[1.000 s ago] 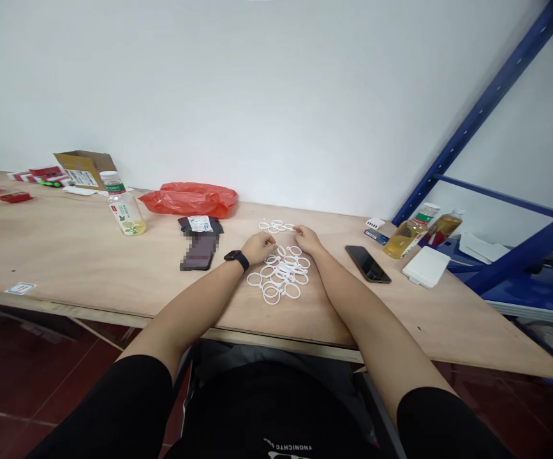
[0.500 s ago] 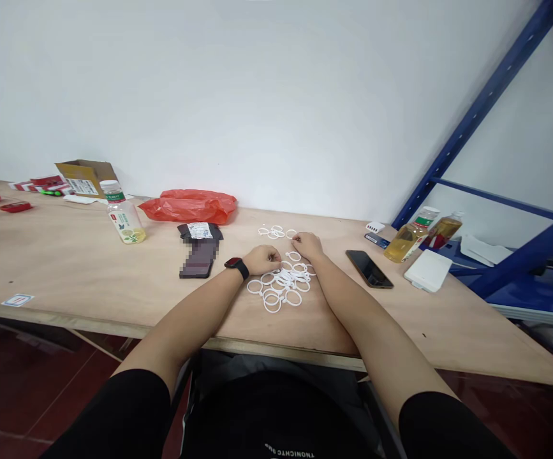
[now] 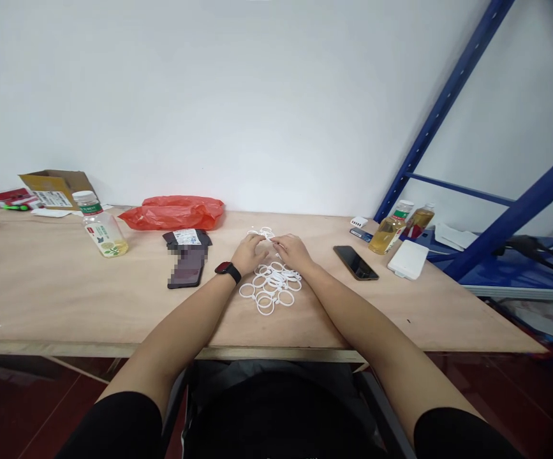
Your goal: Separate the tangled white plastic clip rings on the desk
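Note:
A heap of several white plastic rings [image 3: 271, 287] lies on the wooden table [image 3: 66, 293] right in front of me. A smaller cluster of white rings [image 3: 261, 232] lies just beyond it. My left hand [image 3: 250, 252], with a dark watch on the wrist, and my right hand [image 3: 293, 250] meet at the far edge of the heap. Both have their fingers curled together, pinching at a white ring between them. What exactly each fingertip grips is too small to make out.
A dark phone [image 3: 186, 268] and a black packet [image 3: 187, 238] lie left of my hands. A red plastic bag [image 3: 173, 213], a drink bottle [image 3: 99, 224] and a cardboard box [image 3: 53, 186] sit further left. Another phone [image 3: 355, 262], a white box [image 3: 407, 259], two bottles [image 3: 391, 228] and a blue rack [image 3: 453, 83] stand right.
Both hands have drawn closer together and moved a little toward the far side of the heap. The camera has turned slightly right, shifting the table's contents leftward.

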`<state>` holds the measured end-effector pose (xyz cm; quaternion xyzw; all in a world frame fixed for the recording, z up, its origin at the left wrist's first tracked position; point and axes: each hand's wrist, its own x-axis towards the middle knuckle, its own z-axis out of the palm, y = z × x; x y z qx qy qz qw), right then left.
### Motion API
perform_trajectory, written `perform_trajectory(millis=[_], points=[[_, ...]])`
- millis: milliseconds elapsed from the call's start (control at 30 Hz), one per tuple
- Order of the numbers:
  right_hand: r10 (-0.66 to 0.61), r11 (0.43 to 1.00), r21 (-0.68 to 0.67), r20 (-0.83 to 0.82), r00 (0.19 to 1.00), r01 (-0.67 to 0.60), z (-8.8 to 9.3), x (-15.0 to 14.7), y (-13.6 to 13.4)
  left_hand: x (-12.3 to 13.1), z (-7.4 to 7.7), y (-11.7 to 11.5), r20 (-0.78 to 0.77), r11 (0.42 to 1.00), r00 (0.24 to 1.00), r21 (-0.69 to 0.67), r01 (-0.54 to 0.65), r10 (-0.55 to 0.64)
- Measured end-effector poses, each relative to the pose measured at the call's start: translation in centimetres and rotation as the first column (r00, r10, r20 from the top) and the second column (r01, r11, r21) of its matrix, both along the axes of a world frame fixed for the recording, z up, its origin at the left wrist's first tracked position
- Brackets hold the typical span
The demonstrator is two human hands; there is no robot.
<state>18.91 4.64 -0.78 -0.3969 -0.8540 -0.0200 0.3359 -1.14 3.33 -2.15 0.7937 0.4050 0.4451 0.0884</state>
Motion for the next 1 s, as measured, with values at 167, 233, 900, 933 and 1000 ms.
perform_trajectory(millis=[167, 233, 900, 933, 1000], points=[[0.012, 1.000, -0.001, 0.059, 0.998, -0.011, 0.26, -0.28, -0.51, 0.15, 0.06, -0.29, 0.133, 0.989, 0.990, -0.146, -0.016, 0.036], [0.014, 1.000, -0.011, 0.085, 0.996, -0.013, 0.40, -0.23, -0.58, 0.14, 0.03, -0.28, 0.137, 0.987, 0.991, -0.159, 0.015, 0.007], [0.041, 0.998, 0.038, 0.131, 0.991, -0.046, 0.20, -0.40, -0.40, 0.19, 0.18, -0.21, -0.053, 1.000, 0.999, -0.008, 0.011, -0.011], [0.047, 0.998, 0.040, 0.134, 0.990, -0.053, 0.14, -0.47, -0.39, 0.25, 0.24, -0.26, -0.072, 1.000, 0.997, -0.006, 0.013, -0.013], [0.056, 0.997, 0.038, 0.138, 0.989, -0.062, 0.01, -0.58, -0.39, 0.33, 0.33, -0.37, -0.117, 0.999, 0.993, -0.038, -0.012, 0.008]])
